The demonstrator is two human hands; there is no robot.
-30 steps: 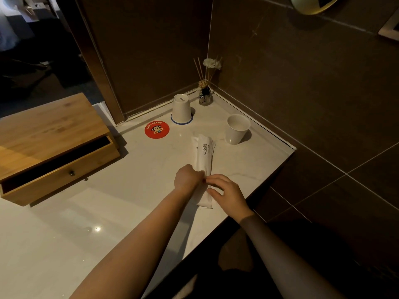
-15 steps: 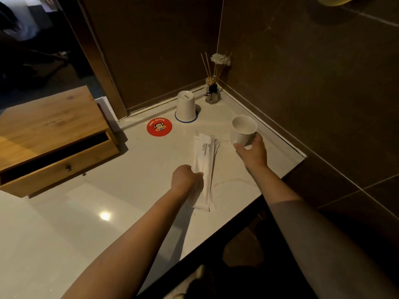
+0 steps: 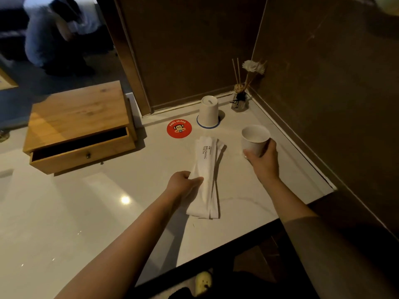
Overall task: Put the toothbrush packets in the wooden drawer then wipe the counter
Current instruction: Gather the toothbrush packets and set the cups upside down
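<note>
- The toothbrush packets (image 3: 206, 175), flat white paper sleeves printed "BRUSHING TEETH", lie stacked lengthwise on the glossy pale counter (image 3: 86, 212).
- The left hand (image 3: 183, 183) pinches the stack's left edge, fingers curled closed on it.
- The right hand (image 3: 262, 159) is wrapped around an upright white cup (image 3: 254, 139), to the right of the packets.
- The wooden drawer (image 3: 82, 152) is pulled partly open in its box on the left, its dark interior showing.
- Farther back are a round red coaster (image 3: 179, 128), an upturned white cup (image 3: 208, 112) and a reed diffuser (image 3: 239, 100) in the corner.
</note>
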